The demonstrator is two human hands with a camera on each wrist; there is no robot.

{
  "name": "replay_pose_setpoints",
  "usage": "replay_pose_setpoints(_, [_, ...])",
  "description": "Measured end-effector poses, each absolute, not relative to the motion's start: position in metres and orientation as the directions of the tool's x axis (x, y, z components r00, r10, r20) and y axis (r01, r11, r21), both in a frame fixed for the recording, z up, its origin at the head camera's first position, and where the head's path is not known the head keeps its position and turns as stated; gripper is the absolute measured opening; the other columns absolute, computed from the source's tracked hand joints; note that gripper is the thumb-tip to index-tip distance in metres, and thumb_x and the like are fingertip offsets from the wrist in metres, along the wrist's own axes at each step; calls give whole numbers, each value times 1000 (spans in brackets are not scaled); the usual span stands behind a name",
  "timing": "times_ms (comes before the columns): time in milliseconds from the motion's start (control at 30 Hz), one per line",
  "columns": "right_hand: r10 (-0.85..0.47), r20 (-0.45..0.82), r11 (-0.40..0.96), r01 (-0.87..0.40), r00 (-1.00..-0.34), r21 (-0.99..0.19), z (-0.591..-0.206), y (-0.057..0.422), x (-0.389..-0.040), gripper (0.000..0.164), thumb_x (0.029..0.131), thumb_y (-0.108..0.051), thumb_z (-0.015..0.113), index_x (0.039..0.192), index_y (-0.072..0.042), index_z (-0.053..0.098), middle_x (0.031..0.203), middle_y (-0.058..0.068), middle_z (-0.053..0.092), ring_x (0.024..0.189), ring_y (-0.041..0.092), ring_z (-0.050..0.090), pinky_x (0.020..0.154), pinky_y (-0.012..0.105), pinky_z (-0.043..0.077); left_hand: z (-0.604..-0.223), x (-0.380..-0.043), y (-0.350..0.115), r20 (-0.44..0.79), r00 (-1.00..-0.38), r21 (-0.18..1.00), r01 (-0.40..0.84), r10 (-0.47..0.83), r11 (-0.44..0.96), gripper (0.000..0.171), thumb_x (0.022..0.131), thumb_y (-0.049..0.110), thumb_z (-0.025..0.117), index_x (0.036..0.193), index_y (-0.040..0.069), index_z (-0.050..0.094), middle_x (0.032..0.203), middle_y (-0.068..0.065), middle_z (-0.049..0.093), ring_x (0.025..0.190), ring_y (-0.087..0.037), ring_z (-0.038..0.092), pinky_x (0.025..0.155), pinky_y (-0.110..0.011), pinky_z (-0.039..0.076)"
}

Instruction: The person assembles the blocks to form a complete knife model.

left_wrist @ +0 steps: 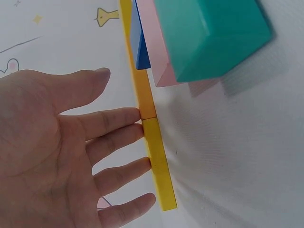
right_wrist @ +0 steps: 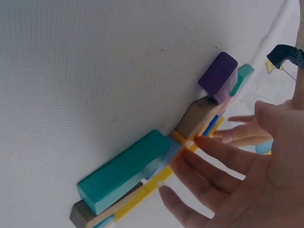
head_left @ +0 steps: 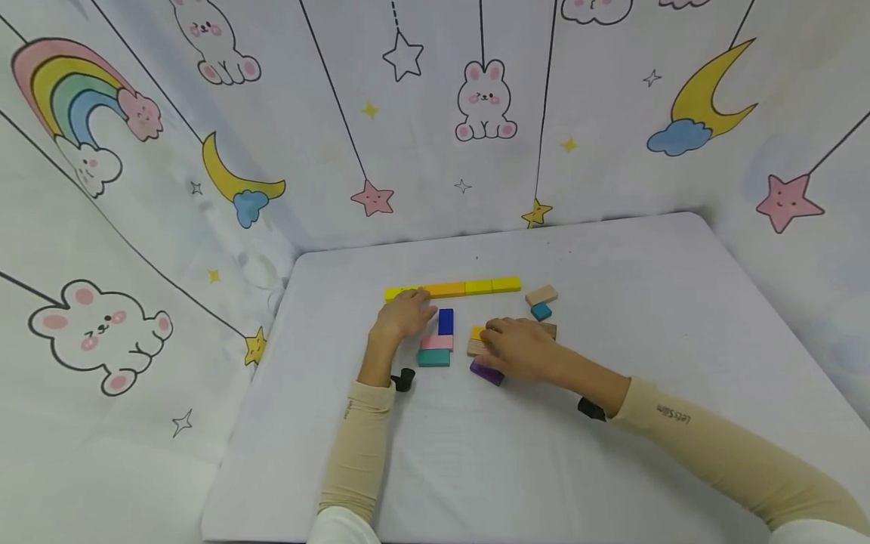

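Note:
My left hand reaches to the left end of a long row of yellow and orange blocks. In the left wrist view its nearly straight fingertips lie right at a yellow block, thumb spread away. Just right of that hand are a blue block, a pink block and a teal block. My right hand is over another cluster, fingers extended and loosely bent by an orange block and a wooden block. A purple block lies beneath its thumb side.
Behind the right hand lie a pale wooden block and a small blue block. A brown block shows partly past that hand. A long teal block appears in the right wrist view. A white cloth covers the table.

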State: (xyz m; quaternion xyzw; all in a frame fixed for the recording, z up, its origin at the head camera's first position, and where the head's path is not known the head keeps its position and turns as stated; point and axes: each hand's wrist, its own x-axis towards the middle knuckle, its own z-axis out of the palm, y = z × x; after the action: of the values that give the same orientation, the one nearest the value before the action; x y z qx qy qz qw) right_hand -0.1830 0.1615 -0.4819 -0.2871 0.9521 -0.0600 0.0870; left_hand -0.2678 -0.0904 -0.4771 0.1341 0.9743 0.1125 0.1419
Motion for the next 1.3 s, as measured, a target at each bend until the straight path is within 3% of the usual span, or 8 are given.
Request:
replay_pose_setpoints(233, [-557, -130, 831, -548, -820, -96, -483, 160, -178, 69, 105, -62, 48, 144, -6, 60, 148, 16, 58, 139, 34, 53, 117, 55, 41, -478, -268, -90, -244, -925, 256, 227, 290, 940, 56, 111, 44, 47, 157, 12, 47, 165, -11, 41, 152, -30, 37, 124, -50, 32])
replay_pose_setpoints(433, [-554, -165, 829, -559, -816, -15, -485, 160, -170, 79, 106, -65, 42, 155, -3, 49, 159, 18, 47, 148, 36, 44, 119, 58, 37, -478, -268, -89, -255, -924, 253, 219, 284, 942, 57, 111, 44, 47, 158, 12, 46, 166, -10, 40, 153, -29, 36, 124, -50, 31])
replay_pose_setpoints(600, [-549, -166, 834, -550, -820, -39, -486, 163, -171, 81, 106, -64, 42, 157, -2, 44, 163, 20, 40, 150, 36, 40, 119, 57, 37, -477, -268, -89, -259, -923, 253, 221, 286, 942, 56, 111, 44, 46, 158, 12, 46, 166, -10, 40, 153, -29, 36, 124, -50, 31])
replay_pose_setpoints(767, [-547, -143, 837, -540, -825, -84, -486, 165, -177, 74, 105, -63, 48, 150, -4, 54, 151, 20, 50, 127, 32, 59, 107, 58, 50, -477, -268, -90, -262, -919, 252, 229, 294, 940, 56, 111, 43, 45, 157, 12, 47, 166, -11, 40, 153, -29, 35, 125, -50, 30])
replay_pose_setpoints(900, [-554, -145, 833, -548, -820, -82, -486, 166, -180, 72, 104, -63, 49, 145, -5, 58, 137, 15, 54, 111, 26, 60, 103, 53, 54, -477, -268, -90, -261, -918, 252, 233, 298, 939, 56, 111, 43, 46, 157, 12, 47, 166, -10, 39, 153, -29, 35, 125, -50, 30])
replay_pose_setpoints(967, [-560, -148, 828, -558, -815, -60, -486, 166, -180, 72, 105, -63, 48, 145, -5, 58, 136, 14, 55, 115, 26, 59, 107, 51, 51, -478, -268, -90, -263, -919, 248, 230, 294, 941, 56, 111, 43, 46, 158, 13, 46, 166, -10, 39, 154, -29, 34, 124, -50, 31])
replay_pose_setpoints(1133, [-549, -171, 828, -560, -818, 19, -485, 168, -180, 77, 106, -64, 42, 152, -2, 51, 156, 18, 50, 144, 34, 48, 119, 57, 38, -478, -268, -90, -265, -919, 259, 225, 293, 939, 56, 111, 43, 46, 158, 12, 46, 165, -11, 40, 153, -30, 35, 124, -51, 31])
replay_pose_setpoints(1300, [-537, -180, 833, -552, -824, 43, -485, 172, -178, 79, 108, -63, 38, 155, 0, 46, 161, 19, 44, 149, 35, 42, 120, 57, 36, -478, -267, -90, -258, -918, 267, 231, 300, 936, 57, 111, 43, 46, 157, 11, 46, 165, -12, 40, 153, -31, 36, 124, -51, 31])
